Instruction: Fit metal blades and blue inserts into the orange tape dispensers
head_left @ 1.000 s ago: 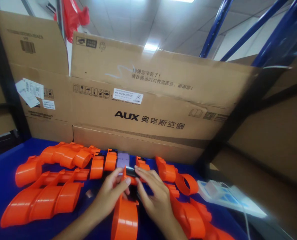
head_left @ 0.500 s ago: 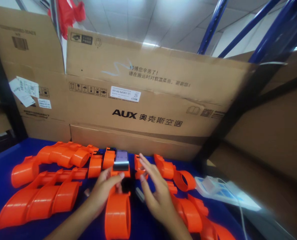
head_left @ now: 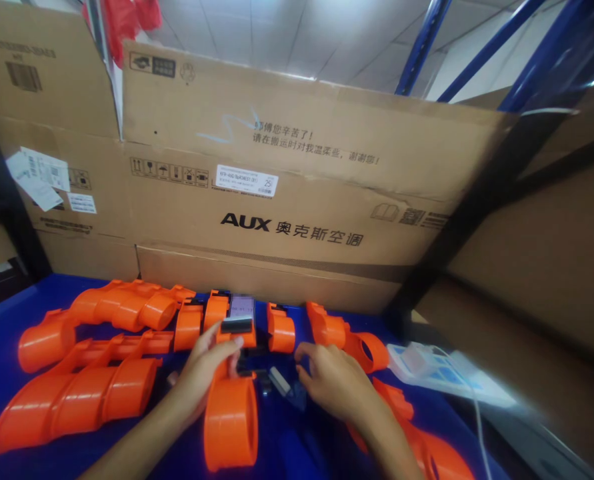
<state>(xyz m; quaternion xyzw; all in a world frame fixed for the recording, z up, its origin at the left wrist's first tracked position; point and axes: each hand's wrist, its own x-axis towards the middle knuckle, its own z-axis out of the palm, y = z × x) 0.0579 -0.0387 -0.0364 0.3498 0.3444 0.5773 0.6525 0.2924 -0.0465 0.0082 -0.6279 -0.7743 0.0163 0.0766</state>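
Note:
My left hand (head_left: 204, 367) is closed on an orange plastic part (head_left: 241, 337), its thumb laid along the near side. A black strip (head_left: 237, 325) runs across the top of that part. Just below the hand is a larger orange ring-shaped piece (head_left: 231, 423); whether it joins the held part I cannot tell. My right hand (head_left: 334, 377) is low over the blue surface, thumb and forefinger apart with nothing visible between them. A small grey block (head_left: 279, 381) and some dark small pieces lie between the hands.
Rows of orange curved parts (head_left: 81, 400) lie on the left, more orange parts (head_left: 327, 327) on the right. A phone-like screen (head_left: 241, 305) stands behind the held part. A large cardboard panel (head_left: 177, 207) closes off the back. A white power strip (head_left: 451, 377) with a cable is at right.
My right hand has moved down and away from the held part, its fingers now more curled. My left hand keeps its hold. The view has shifted slightly.

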